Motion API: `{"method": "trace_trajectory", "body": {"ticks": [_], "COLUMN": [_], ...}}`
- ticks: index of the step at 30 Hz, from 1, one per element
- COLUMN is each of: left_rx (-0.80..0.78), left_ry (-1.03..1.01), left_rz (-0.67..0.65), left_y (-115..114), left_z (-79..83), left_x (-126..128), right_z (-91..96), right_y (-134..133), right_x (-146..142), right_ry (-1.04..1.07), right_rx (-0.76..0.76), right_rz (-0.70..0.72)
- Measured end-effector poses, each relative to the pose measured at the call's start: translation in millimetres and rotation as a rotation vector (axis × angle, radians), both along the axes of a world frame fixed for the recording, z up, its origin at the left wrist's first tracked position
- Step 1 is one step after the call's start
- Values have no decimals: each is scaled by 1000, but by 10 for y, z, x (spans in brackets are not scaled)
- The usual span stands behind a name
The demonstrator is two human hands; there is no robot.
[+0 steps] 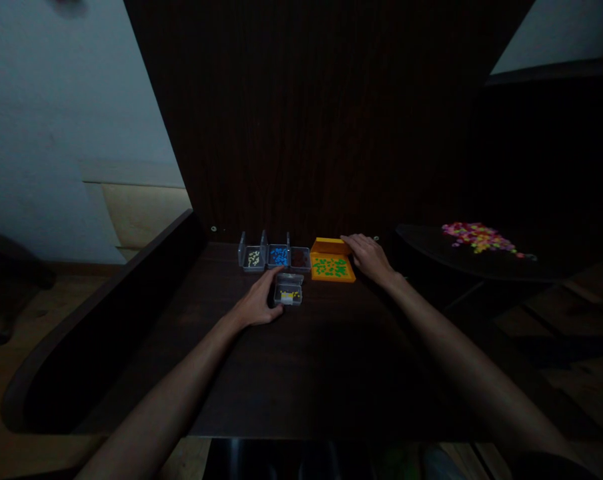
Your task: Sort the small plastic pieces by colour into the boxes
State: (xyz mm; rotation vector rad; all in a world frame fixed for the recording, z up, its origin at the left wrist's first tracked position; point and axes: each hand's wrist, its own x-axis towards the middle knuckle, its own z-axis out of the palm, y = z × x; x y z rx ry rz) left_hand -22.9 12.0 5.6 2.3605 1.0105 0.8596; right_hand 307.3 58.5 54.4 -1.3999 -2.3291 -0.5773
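Observation:
My left hand (257, 301) rests on the dark table (331, 360), fingers curled round the left side of a small clear box (289, 291) with yellow bits inside. My right hand (369, 257) lies on the right edge of an open orange box (332, 265) that holds green pieces; its fingers touch the raised lid. Behind the clear box stands a row of small open grey boxes: one with pale pieces (252, 257), one with blue pieces (278, 255), one with dark red pieces (300, 257).
A heap of pink, yellow and orange pieces (476, 237) lies on a dark round surface at the right. A tall dark panel rises behind the table. A raised dark rim (106, 307) runs along the table's left side. The room is dim.

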Motion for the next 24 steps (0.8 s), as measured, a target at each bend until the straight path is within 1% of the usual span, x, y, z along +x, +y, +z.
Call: {"method": "trace_trajectory", "body": {"ticks": [5, 13, 17, 24], "left_rx": [-11, 2, -12, -11], "left_ry": [19, 17, 23, 21], "left_rz": [1, 3, 8, 7], "left_y": [-9, -11, -5, 0], "left_z": [23, 25, 28, 28], "left_x": [6, 13, 17, 23], "right_z": [-101, -385, -476, -566], "right_y": [-235, -607, -680, -694], "right_x": [9, 32, 58, 58], "right_ry": [72, 105, 109, 183], "right_rx": [-41, -103, -116, -123], "right_rz": [41, 78, 92, 92]}}
